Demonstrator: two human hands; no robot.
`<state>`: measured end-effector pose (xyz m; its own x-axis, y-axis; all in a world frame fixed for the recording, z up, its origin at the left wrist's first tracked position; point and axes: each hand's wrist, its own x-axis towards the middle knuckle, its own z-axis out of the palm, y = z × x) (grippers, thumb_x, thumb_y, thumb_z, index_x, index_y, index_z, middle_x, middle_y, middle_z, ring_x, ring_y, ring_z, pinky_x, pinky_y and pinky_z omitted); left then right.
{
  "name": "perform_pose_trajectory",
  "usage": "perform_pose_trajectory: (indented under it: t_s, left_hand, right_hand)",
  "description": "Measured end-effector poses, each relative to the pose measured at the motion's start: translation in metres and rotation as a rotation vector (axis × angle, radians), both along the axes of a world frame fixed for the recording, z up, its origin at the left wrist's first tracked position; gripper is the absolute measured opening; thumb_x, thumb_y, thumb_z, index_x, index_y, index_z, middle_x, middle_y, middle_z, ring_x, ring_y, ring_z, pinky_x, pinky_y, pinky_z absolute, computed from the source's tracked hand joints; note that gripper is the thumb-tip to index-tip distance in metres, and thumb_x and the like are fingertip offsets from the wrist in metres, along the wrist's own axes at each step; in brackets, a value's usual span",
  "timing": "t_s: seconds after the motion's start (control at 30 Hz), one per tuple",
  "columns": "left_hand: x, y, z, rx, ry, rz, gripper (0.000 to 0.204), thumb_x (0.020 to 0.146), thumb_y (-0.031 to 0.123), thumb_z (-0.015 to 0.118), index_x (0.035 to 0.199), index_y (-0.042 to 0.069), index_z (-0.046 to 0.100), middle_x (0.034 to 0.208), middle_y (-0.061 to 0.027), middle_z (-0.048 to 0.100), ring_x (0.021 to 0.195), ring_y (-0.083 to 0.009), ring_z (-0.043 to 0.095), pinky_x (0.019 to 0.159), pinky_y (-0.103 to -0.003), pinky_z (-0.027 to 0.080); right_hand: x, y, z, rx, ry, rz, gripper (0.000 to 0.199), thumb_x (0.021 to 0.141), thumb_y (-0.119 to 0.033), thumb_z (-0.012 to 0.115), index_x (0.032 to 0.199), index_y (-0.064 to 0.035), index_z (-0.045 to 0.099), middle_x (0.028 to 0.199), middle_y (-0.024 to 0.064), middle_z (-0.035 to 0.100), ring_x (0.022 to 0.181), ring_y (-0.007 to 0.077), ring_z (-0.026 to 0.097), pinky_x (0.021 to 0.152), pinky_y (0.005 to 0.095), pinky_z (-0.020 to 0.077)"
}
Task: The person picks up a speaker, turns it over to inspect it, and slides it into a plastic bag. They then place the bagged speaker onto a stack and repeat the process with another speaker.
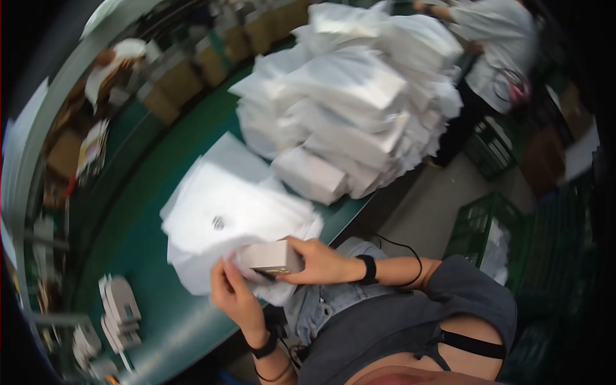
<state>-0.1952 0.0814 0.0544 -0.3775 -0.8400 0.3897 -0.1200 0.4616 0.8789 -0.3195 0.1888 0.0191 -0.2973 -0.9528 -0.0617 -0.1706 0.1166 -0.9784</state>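
Note:
My right hand (317,262) is closed round one end of a small pale box (273,255), held over the near edge of a flat stack of white translucent bags (221,199). My left hand (236,296) is beside the box's other end, its thumb and fingers pinched on the edge of a thin bag. The box's left end is at the bag's edge; how far it reaches inside is hidden. The stack lies on a green tabletop (141,221), and its top bag bears a small dark round mark.
A tall heap of filled white bags (346,90) stands just beyond the stack. White-grey devices (120,301) lie at the lower left. Green crates (481,221) stand on the floor at right. Another person (497,51) is at the far right; cardboard boxes (160,99) line the far side.

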Motion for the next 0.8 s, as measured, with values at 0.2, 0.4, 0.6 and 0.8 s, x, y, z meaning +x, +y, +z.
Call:
perform_pose_trajectory:
  t_s: [0.2, 0.4, 0.6, 0.8]
  left_hand:
    - [-0.007, 0.042, -0.002, -0.277, -0.278, -0.616, 0.017, 0.089, 0.011, 0.051, 0.095, -0.001, 0.06, 0.059, -0.0018, 0.051, 0.045, -0.0079, 0.043, 0.044, -0.02, 0.032]
    - [0.007, 0.009, 0.021, 0.199, 0.038, -0.143, 0.021, 0.092, 0.014, 0.047, 0.094, -0.003, 0.058, 0.082, -0.0026, 0.058, 0.072, -0.0091, 0.052, 0.064, -0.022, 0.043]
    - [0.059, -0.042, 0.048, 0.212, 0.373, 0.045, 0.025, 0.092, 0.017, 0.047, 0.106, -0.003, 0.052, 0.091, -0.0078, 0.058, 0.087, -0.0128, 0.054, 0.074, -0.021, 0.042]
    - [0.085, -0.037, 0.098, -0.391, -0.077, 0.22, 0.024, 0.091, 0.021, 0.048, 0.095, -0.002, 0.054, 0.089, -0.0089, 0.054, 0.082, -0.0151, 0.051, 0.072, -0.028, 0.044]
  right_hand:
    - [-0.009, -0.038, -0.02, -0.5, -0.483, -0.187, 0.046, 0.077, -0.026, 0.063, 0.113, 0.0003, 0.051, 0.086, 0.0208, 0.062, 0.077, 0.0235, 0.062, 0.068, 0.0311, 0.048]
    - [0.006, -0.066, -0.017, -0.06, -0.059, 0.214, 0.039, 0.081, -0.027, 0.058, 0.102, 0.0045, 0.057, 0.076, 0.0218, 0.062, 0.077, 0.0253, 0.062, 0.067, 0.0333, 0.0469]
    - [0.01, -0.066, 0.045, -0.307, 0.247, 0.7, 0.027, 0.074, -0.017, 0.063, 0.089, 0.004, 0.055, 0.078, 0.0165, 0.06, 0.08, 0.03, 0.059, 0.072, 0.0383, 0.0445]
    - [0.018, -0.062, 0.094, -1.19, 0.515, 0.348, 0.005, 0.074, -0.009, 0.06, 0.074, -0.0038, 0.059, 0.086, 0.0093, 0.061, 0.091, 0.0271, 0.056, 0.083, 0.0401, 0.039]
